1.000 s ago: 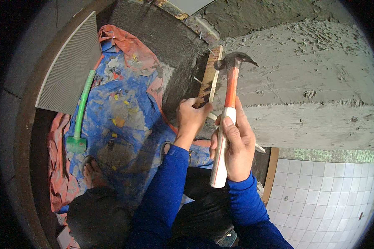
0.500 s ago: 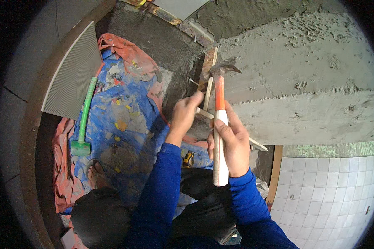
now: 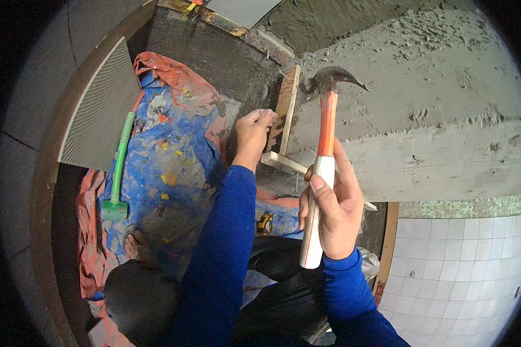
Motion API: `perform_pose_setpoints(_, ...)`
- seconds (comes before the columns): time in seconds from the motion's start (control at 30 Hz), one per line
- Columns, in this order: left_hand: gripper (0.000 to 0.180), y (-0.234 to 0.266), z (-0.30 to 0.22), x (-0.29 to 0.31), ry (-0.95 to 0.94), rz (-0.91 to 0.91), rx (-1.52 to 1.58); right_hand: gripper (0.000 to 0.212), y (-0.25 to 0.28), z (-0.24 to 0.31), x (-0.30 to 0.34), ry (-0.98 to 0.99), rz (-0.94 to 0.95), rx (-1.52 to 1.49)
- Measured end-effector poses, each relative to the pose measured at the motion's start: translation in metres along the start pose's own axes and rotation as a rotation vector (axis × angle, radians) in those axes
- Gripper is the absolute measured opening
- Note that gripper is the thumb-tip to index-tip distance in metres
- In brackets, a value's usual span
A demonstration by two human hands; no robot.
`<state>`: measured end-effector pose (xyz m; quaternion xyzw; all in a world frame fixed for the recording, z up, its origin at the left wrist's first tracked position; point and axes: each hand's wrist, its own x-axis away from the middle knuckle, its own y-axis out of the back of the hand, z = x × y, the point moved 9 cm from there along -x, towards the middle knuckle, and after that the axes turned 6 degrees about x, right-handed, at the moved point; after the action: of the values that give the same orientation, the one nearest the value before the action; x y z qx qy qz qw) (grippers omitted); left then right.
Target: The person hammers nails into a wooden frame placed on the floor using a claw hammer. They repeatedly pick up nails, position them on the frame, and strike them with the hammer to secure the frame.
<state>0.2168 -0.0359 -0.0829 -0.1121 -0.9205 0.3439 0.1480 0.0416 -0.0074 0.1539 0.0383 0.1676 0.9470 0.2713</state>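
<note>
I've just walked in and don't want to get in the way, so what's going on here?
A person in blue sleeves grips a claw hammer in the right hand, its head toward the top of the view. The left hand is at a narrow wooden strip beside the grey plastered surface; whether it holds anything is unclear. A green mallet is off to the left, near a ribbed panel.

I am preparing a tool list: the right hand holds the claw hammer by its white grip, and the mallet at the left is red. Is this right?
One colour is wrong: the mallet at the left is green, as the head view shows. The right hand does hold the claw hammer by its white grip.
</note>
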Motion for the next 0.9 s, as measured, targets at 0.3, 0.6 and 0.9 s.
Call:
perform_pose_setpoints(0.3,0.033,-0.001,-0.005,0.002,-0.044,0.067,-0.014,0.074,0.005,-0.01,-0.001,0.015,0.02,0.003)
perform_pose_setpoints(0.6,0.029,0.0,0.007,0.002,0.121,0.06,0.089,0.033,0.008,-0.041,0.03,-0.235,0.044,0.156)
perform_pose_setpoints(0.9,0.024,0.001,0.007,-0.003,0.012,-0.047,0.017,0.027,0.0,-0.067,0.02,-0.311,0.099,0.345)
